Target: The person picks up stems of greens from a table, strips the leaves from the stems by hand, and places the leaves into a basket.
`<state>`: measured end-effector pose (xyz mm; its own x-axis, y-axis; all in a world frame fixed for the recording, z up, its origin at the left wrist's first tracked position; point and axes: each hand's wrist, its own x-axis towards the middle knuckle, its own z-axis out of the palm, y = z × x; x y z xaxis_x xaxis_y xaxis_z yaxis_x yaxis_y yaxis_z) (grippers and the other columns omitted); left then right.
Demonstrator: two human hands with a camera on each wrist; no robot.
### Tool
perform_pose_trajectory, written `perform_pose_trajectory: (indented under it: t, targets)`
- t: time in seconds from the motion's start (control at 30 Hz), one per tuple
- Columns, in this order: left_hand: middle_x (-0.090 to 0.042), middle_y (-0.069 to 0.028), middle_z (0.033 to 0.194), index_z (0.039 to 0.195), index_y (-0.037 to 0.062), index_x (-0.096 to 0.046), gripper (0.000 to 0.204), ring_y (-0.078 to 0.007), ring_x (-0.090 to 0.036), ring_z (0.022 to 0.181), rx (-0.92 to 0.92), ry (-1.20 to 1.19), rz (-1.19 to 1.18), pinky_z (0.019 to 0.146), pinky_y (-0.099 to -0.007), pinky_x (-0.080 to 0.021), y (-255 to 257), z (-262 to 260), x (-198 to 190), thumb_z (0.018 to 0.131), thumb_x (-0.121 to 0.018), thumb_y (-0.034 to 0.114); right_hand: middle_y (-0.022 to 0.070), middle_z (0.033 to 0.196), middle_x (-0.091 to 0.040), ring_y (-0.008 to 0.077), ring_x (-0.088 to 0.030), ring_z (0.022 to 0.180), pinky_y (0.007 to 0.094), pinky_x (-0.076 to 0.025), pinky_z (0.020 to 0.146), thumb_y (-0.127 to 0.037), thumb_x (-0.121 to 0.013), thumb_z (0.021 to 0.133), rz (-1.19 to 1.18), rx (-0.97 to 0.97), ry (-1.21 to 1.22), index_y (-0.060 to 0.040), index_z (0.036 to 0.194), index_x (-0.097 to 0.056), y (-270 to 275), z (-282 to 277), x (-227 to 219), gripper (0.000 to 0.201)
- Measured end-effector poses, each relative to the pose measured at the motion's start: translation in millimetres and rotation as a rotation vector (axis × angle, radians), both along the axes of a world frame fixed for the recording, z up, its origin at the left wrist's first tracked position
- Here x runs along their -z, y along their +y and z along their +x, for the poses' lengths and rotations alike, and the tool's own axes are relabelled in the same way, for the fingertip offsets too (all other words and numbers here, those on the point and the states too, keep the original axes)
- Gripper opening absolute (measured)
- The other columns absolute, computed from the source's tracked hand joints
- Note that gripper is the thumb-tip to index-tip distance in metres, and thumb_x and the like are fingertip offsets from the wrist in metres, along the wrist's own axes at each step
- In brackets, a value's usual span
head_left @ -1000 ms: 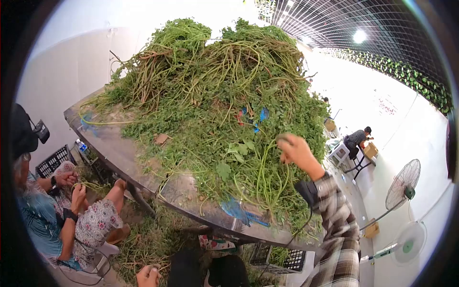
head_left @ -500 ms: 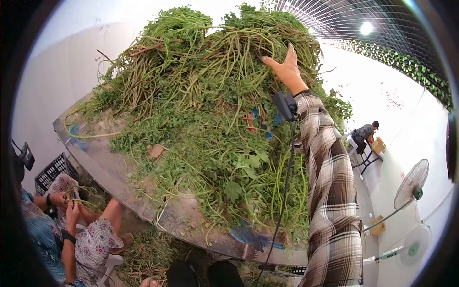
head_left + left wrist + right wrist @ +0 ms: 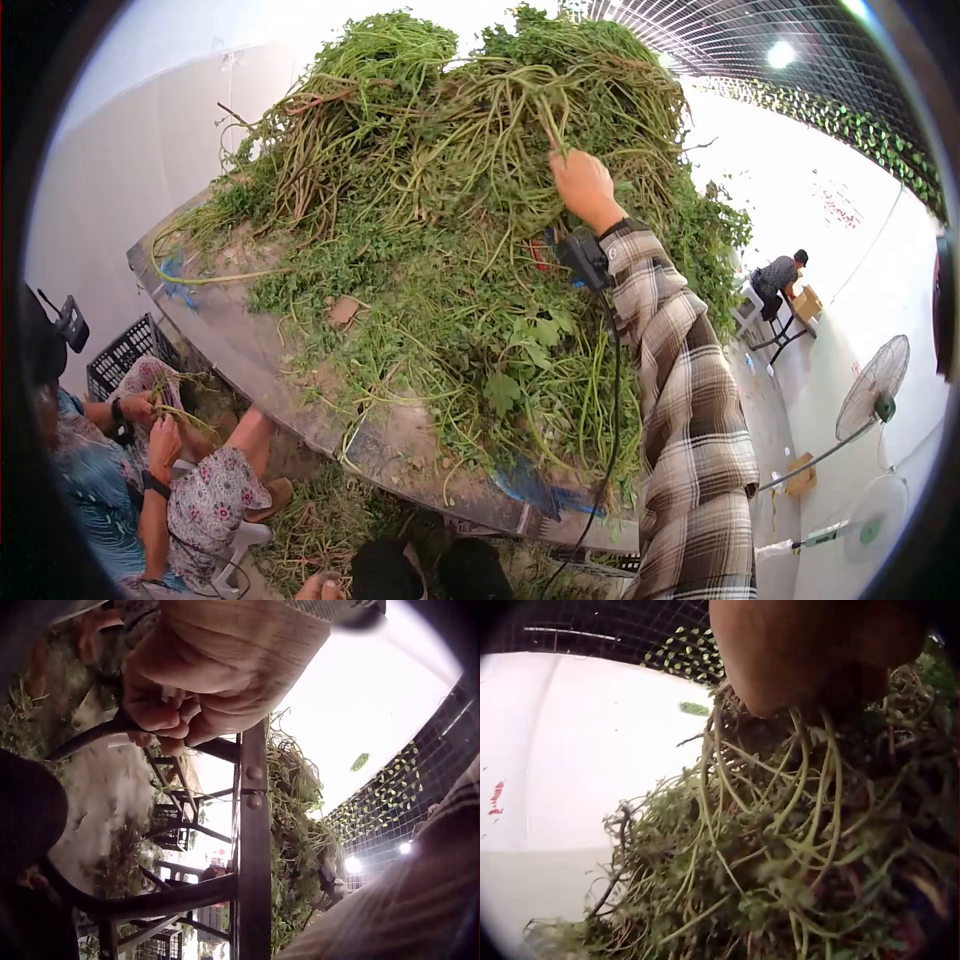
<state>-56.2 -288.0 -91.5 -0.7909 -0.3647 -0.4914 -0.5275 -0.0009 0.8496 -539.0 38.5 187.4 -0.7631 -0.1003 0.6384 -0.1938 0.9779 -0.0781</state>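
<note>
In the head view, the right hand (image 3: 585,185) grips a few long stems (image 3: 548,122) at the upper right of a big heap of green plants (image 3: 400,260). The right wrist view shows this hand (image 3: 810,652) from behind, above long pale stems (image 3: 832,787); its fingertips are hidden. Low at the bottom edge of the head view, the left hand (image 3: 318,587) is only partly visible, away from the heap. Its fingers are loosely curled, and nothing shows in the hand (image 3: 217,675) in the left wrist view.
The heap lies on a metal table (image 3: 230,330). At the left, a seated person (image 3: 150,470) handles stems near a black crate (image 3: 120,350). Fans (image 3: 870,390) stand at the right, where another person (image 3: 775,280) sits. A cable (image 3: 612,420) hangs beside the right sleeve.
The right hand has moved from the near right part of the heap up to its upper right, spread its fingers there, then closed on stems. The left hand remains low.
</note>
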Motion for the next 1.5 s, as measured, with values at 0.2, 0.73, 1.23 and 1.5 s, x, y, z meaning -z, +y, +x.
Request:
perform_pose_trajectory:
  t: [0.2, 0.73, 1.23, 1.5]
  targets:
    - [-0.055, -0.0002, 0.075, 0.095, 0.005, -0.061, 0.025, -0.0084, -0.044, 0.06, 0.076, 0.051, 0.144, 0.055, -0.0265, -0.035, 4, 11, -13, 0.093, -0.052, 0.028, 0.0238, 0.078, -0.061, 0.0423, -0.058, 0.076, 0.05, -0.045, 0.07, -0.031, -0.045, 0.09, 0.128, -0.047, -0.184, 0.0024, 0.077, -0.058, 9, 81, 3, 0.039]
    - [-0.051, -0.0007, 0.07, 0.107, 0.0029, -0.06, 0.032, -0.0079, -0.041, 0.057, 0.391, 0.178, 0.135, 0.053, -0.025, -0.035, 10, 52, -22, 0.093, -0.052, 0.03, 0.0244, 0.068, -0.059, 0.042, -0.058, 0.067, 0.0497, -0.046, 0.061, -0.035, -0.044, 0.091, 0.222, 0.112, -0.324, 0.0017, 0.072, -0.057, 103, 290, 64, 0.043]
    - [-0.053, 0.0014, 0.067, 0.1, -0.0014, -0.06, 0.021, -0.0025, -0.04, 0.051, 0.222, 0.186, 0.137, 0.045, -0.0193, -0.031, 40, 112, -53, 0.089, -0.05, 0.013, 0.0257, 0.084, -0.061, 0.0421, -0.059, 0.085, 0.0487, -0.046, 0.075, -0.033, -0.057, 0.083, -0.062, 0.369, -0.462, 0.0021, 0.086, -0.057, 228, 390, 155, 0.035]
    - [-0.054, 0.0014, 0.071, 0.1, -0.0017, -0.061, 0.023, -0.0029, -0.041, 0.052, 0.394, 0.274, 0.102, 0.047, -0.0195, -0.033, 58, 112, -58, 0.089, -0.05, 0.015, 0.0214, 0.118, -0.046, 0.0352, -0.046, 0.107, 0.0407, -0.041, 0.087, -0.014, -0.063, 0.076, -0.347, 0.054, -0.237, 0.002, 0.125, -0.043, 209, 453, 165, 0.055]
